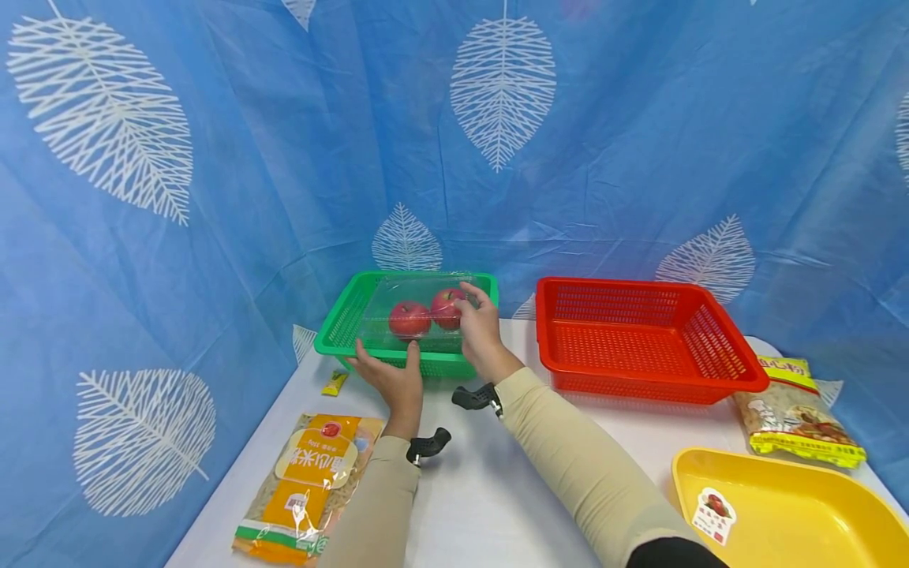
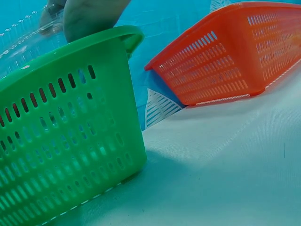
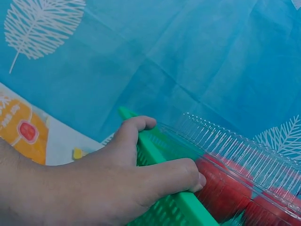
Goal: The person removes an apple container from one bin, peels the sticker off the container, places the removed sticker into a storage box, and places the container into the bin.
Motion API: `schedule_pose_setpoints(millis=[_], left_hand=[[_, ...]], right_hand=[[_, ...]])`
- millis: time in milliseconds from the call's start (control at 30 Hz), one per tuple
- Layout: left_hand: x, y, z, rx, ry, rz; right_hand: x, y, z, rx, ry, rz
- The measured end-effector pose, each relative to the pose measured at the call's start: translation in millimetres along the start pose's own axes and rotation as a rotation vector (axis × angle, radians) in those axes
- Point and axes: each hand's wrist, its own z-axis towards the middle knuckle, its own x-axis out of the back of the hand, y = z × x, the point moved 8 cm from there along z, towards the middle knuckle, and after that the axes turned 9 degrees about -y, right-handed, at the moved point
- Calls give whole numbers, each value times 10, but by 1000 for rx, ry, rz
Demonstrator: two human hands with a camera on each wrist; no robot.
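A clear plastic clamshell box [image 1: 379, 312] with two red apples [image 1: 409, 320] in it sits tilted in the green basket [image 1: 334, 331]. At the box's right end my right hand [image 1: 484, 335] grips its edge between thumb and fingers; only part of this hand [image 2: 91, 16] shows in the left wrist view. My left hand [image 1: 394, 385] is at the basket's front rim, thumb and fingers spread over it. In the right wrist view, the left hand's [image 3: 108, 176] thumb reaches close to the box; whether it touches is unclear.
A red basket [image 1: 618, 386] stands to the right. Nearer on that side are a yellow tray [image 1: 802, 505] and a yellow-labelled food bag [image 1: 798, 414]. An orange-labelled bag [image 1: 312, 481] and a small yellow packet [image 1: 334, 383] lie at left. A blue leaf-print curtain [image 1: 604, 118] hangs behind.
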Motion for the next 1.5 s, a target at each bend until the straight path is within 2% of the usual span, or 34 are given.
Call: schedule_pose_setpoints(millis=[367, 733, 1033, 1500], left_hand=[[8, 15, 11, -9, 5, 13], [1, 12, 7, 2, 0, -2], [0, 14, 12, -10, 7, 6], [0, 1, 4, -20, 4, -2]], right_hand=[[-59, 85, 30, -47, 10, 7], [-70, 134, 59, -59, 9, 41], [-34, 189, 96, -65, 56, 9], [-59, 251, 138, -81, 40, -40]])
